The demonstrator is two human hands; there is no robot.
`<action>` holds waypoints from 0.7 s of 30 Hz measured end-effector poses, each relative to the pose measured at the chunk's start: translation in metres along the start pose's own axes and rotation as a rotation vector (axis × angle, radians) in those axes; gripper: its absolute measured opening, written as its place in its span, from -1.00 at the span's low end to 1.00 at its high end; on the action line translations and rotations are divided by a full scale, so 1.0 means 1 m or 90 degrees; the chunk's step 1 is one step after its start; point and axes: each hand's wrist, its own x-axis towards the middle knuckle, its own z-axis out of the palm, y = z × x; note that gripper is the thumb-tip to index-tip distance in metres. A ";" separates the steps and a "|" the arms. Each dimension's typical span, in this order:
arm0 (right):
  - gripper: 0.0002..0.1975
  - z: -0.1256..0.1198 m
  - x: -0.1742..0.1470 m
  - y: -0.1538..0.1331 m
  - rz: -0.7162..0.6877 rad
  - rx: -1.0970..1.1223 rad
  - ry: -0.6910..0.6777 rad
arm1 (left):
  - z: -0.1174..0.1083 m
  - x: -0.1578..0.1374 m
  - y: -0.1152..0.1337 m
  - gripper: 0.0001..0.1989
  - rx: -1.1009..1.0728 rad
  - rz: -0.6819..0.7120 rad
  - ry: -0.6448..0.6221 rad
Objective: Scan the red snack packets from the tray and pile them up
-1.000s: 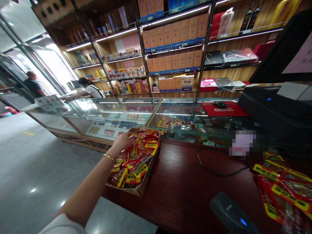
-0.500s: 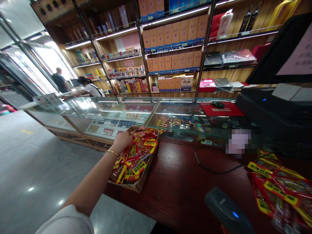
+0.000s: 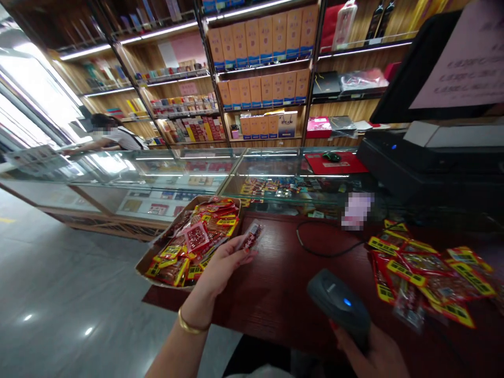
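Between the fingers of my left hand (image 3: 226, 262) is a small clear snack packet (image 3: 252, 236) with dark red contents, held over the wooden counter. Just left of it stands a cardboard box (image 3: 236, 223) full of red and yellow snack packets (image 3: 197, 236). My right hand (image 3: 364, 349), at the bottom, is wrapped around the handle of a dark barcode scanner (image 3: 338, 302) with a blue light lit. Right of the scanner lies a loose pile of red and yellow snack packets (image 3: 429, 268).
A black cable (image 3: 323, 252) curls over the wooden counter (image 3: 271, 299). Behind it runs a glass display case (image 3: 185, 168). A monitor (image 3: 425, 68) and a black machine (image 3: 429, 168) stand at right. A person (image 3: 118, 136) leans at the far left counter.
My left hand has come out of the box and moved right with a clear packet. My right hand now shows on the scanner. The view has shifted right.
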 end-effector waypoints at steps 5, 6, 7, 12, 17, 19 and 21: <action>-0.63 -0.002 0.000 -0.007 -0.025 -0.009 0.011 | 0.022 0.005 -0.009 -0.49 0.127 -0.025 -0.076; -0.64 -0.001 -0.001 -0.009 -0.031 -0.009 0.011 | 0.022 0.006 -0.008 -0.48 0.176 -0.018 -0.097; -0.64 -0.001 -0.001 -0.011 -0.034 -0.008 0.013 | 0.023 0.006 -0.007 -0.48 0.220 -0.013 -0.119; -0.66 0.002 -0.003 -0.025 -0.031 -0.006 0.023 | 0.023 0.005 -0.010 -0.50 0.302 -0.033 -0.197; -0.64 0.004 -0.003 -0.029 -0.027 -0.016 0.029 | 0.022 0.008 -0.019 -0.47 0.308 -0.037 -0.239; -0.63 0.004 -0.003 -0.028 -0.029 -0.017 0.031 | 0.021 0.008 -0.021 -0.44 0.313 -0.041 -0.242; -0.62 0.003 -0.004 -0.027 -0.032 -0.012 0.030 | 0.021 0.009 -0.021 -0.43 0.322 -0.046 -0.238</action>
